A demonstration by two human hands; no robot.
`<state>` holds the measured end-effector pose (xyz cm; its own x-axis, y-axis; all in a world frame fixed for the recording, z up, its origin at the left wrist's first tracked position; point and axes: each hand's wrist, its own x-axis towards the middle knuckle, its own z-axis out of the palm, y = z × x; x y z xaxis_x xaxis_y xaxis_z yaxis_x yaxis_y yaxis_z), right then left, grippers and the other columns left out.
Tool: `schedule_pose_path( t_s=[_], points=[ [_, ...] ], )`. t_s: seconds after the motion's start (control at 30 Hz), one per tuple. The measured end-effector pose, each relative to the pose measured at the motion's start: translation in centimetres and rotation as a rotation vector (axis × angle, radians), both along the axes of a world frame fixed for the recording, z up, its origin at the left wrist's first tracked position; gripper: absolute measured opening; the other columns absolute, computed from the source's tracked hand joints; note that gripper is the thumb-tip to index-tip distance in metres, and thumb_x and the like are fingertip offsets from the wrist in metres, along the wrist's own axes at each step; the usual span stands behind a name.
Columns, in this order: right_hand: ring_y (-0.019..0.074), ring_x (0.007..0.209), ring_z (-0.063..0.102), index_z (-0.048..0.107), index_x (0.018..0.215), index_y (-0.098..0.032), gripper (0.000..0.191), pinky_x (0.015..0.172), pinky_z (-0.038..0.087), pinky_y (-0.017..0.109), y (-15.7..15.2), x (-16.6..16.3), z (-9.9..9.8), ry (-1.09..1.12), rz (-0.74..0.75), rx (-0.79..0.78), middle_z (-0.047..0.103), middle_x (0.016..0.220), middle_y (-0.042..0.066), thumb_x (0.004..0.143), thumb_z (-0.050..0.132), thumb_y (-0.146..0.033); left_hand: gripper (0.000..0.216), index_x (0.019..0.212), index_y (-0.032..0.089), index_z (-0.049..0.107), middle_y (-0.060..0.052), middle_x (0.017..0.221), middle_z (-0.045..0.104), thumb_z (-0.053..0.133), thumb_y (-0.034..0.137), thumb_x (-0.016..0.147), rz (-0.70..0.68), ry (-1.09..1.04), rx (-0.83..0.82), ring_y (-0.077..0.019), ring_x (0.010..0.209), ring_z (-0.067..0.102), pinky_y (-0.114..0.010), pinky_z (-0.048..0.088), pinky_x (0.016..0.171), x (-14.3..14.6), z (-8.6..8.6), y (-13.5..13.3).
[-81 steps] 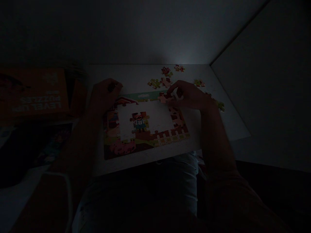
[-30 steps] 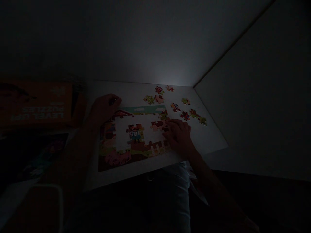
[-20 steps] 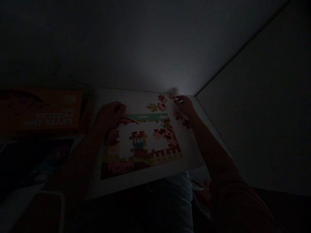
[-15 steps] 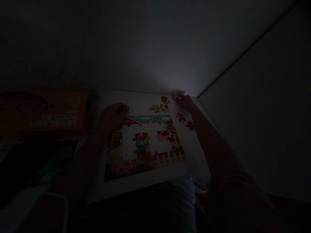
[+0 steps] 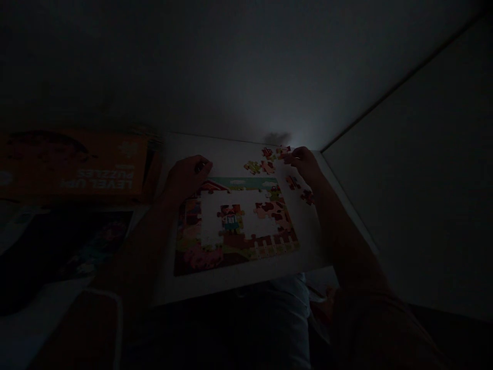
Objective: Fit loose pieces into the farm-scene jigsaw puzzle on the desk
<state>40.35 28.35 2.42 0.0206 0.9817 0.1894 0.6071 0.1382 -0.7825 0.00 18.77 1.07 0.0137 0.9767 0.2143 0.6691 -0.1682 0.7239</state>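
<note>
The scene is very dark. A partly assembled jigsaw puzzle [image 5: 234, 221] with a farm picture lies on a white board [image 5: 239, 282] over my lap; its border is joined and white gaps remain in the middle. My left hand [image 5: 188, 174] rests with curled fingers on the puzzle's far left corner. My right hand [image 5: 306, 164] reaches to the far right corner of the board, fingertips pinched on a loose puzzle piece [image 5: 284, 151]. More loose pieces [image 5: 259, 166] lie near it.
An orange puzzle box [image 5: 73, 164] stands at the left, with a dark printed sheet [image 5: 88, 241] in front of it. Walls meet just behind the board's far right corner. Two loose pieces [image 5: 300, 189] lie beside my right wrist.
My right hand left the cow section on the puzzle's right side and reached to the far loose pieces, closing its fingertips on one. My left hand stayed put.
</note>
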Motion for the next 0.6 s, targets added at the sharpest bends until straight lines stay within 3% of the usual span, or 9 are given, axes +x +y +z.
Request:
schedule_pose_path(
  t_s=[0.1, 0.17, 0.27, 0.43, 0.5, 0.6],
  points=[
    [0.0242, 0.092, 0.074, 0.057, 0.119, -0.033, 0.047, 0.079, 0.063, 0.04, -4.4, -2.0, 0.7, 0.103, 0.203, -0.008, 0.073, 0.108, 0.002, 0.087, 0.079, -0.059, 0.033, 0.105, 0.024, 0.077, -0.008, 0.107, 0.08, 0.058, 0.05, 0.102, 0.005, 0.008, -0.011, -0.0273, 0.097, 0.072, -0.036, 0.053, 0.085, 0.1, 0.1, -0.1],
    [0.0229, 0.083, 0.072, 0.06, 0.128, -0.034, 0.053, 0.074, 0.063, 0.039, -7.0, -3.6, 1.1, 0.115, 0.334, -0.039, 0.071, 0.102, 0.0, 0.086, 0.082, -0.057, 0.032, 0.106, 0.024, 0.077, -0.008, 0.107, 0.08, 0.058, 0.05, 0.101, 0.014, 0.029, -0.032, -0.0275, 0.097, 0.072, -0.036, 0.054, 0.087, 0.2, 0.1, 0.0],
    [0.0198, 0.076, 0.069, 0.064, 0.125, -0.031, 0.052, 0.067, 0.058, 0.033, -9.5, -5.6, 1.1, 0.15, 0.489, -0.133, 0.069, 0.088, -0.003, 0.085, 0.087, -0.056, 0.032, 0.107, 0.025, 0.076, -0.007, 0.107, 0.079, 0.058, 0.049, 0.101, 0.033, 0.056, -0.047, -0.027, 0.098, 0.071, -0.035, 0.054, 0.087, 0.3, 0.1, 0.1],
    [0.0189, 0.068, 0.066, 0.066, 0.121, -0.03, 0.052, 0.058, 0.051, 0.03, -10.8, -6.8, 0.5, 0.046, 0.672, -0.307, 0.072, 0.081, -0.003, 0.086, 0.089, -0.061, 0.034, 0.109, 0.023, 0.076, -0.005, 0.109, 0.079, 0.057, 0.05, 0.103, 0.03, 0.089, -0.026, -0.0231, 0.098, 0.068, -0.035, 0.051, 0.088, 0.4, 0.2, -0.1],
    [0.0204, 0.071, 0.066, 0.07, 0.122, -0.029, 0.051, 0.062, 0.053, 0.032, -10.8, -6.6, 0.6, -0.072, 0.729, -0.27, 0.072, 0.084, -0.001, 0.088, 0.088, -0.061, 0.039, 0.113, 0.019, 0.076, -0.003, 0.108, 0.077, 0.055, 0.052, 0.104, 0.02, 0.101, -0.025, -0.0193, 0.098, 0.066, -0.034, 0.049, 0.088, 0.5, 0.4, -0.3],
    [0.0264, 0.091, 0.069, 0.076, 0.122, -0.027, 0.056, 0.081, 0.06, 0.041, -10.6, -6.0, 0.8, -0.218, 0.753, -0.061, 0.072, 0.105, 0.005, 0.082, 0.093, -0.063, 0.054, 0.119, 0.016, 0.073, 0.001, 0.106, 0.076, 0.051, 0.064, 0.106, 0.023, 0.125, -0.051, -0.0156, 0.1, 0.061, -0.031, 0.046, 0.089, 0.7, 0.8, -0.5]
  ],
)
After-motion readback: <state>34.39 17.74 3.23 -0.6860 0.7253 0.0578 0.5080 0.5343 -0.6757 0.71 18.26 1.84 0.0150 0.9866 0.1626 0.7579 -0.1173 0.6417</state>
